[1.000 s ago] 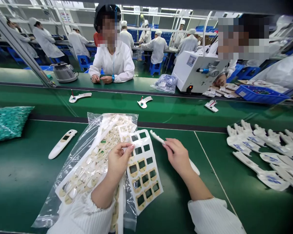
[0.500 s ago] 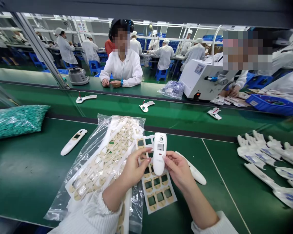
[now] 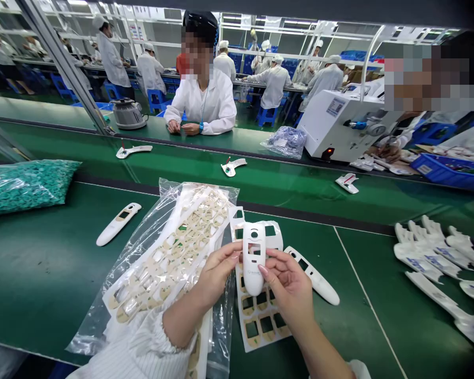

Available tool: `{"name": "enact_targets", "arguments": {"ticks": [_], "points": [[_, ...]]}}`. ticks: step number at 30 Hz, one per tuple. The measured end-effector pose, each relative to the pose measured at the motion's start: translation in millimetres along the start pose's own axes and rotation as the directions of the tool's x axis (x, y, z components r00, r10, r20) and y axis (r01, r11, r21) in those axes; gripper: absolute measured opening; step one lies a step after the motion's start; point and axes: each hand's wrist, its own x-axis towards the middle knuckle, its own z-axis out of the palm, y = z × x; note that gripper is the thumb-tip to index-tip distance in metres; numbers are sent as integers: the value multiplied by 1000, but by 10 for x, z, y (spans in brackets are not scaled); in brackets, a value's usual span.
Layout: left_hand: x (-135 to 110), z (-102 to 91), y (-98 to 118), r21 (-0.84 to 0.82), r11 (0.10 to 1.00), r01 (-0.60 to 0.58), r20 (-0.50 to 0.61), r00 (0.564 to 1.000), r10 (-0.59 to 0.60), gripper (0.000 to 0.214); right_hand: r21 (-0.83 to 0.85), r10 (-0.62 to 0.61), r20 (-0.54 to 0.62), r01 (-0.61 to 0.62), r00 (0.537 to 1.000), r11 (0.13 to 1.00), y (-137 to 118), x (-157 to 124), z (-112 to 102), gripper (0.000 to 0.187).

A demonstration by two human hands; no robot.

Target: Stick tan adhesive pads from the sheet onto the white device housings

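A white plastic cover (image 3: 254, 284) with a round hole, a square window and a small slot is held upright in front of me. My right hand (image 3: 286, 279) grips it by the right edge, thumb on its front. My left hand (image 3: 217, 271) has its fingertips closed at the cover's left edge by the window. Beneath lies a sheet of tan window-shaped adhesive frames (image 3: 256, 332), partly hidden by the cover and my hands. Another white cover (image 3: 319, 281) rests right of my right hand, and one more (image 3: 116, 226) lies at the left.
A clear plastic bag (image 3: 114, 284) full of adhesive sheets lies left of my hands. A bag of teal parts (image 3: 27, 187) sits far left. White shells (image 3: 428, 258) are laid out at right. White parts (image 3: 234, 167) lie on the green belt (image 3: 181, 160); a co-worker (image 3: 201, 100) sits beyond.
The cover has moved slightly down and left. My left fingers, closed beside it before, have come against its left edge. The view has shifted a little, and parts on the belt have moved slightly left.
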Motion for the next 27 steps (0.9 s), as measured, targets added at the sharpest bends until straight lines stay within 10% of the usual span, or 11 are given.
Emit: {"name": "enact_targets", "arguments": {"ticks": [5,10,13,18,27], "points": [[-1,19,-23,24,997,73,88,993,-75,34,-186,-142,101,159,985,970,67,-60,-9,26],[-1,49,-28,153,985,79,60,994,-89,26,-623,-608,132,543,783,564,-131,90,-184,32],[-26,74,31,267,963,40,107,992,-71,20,-655,-656,232,614,718,441,-293,260,-260,32],[-51,64,117,510,815,-274,271,951,151,14,-567,-544,409,671,733,478,-318,407,-219,36],[-93,87,105,561,744,-364,287,928,238,16,-523,-506,256,558,824,644,-159,335,-183,33]]}}
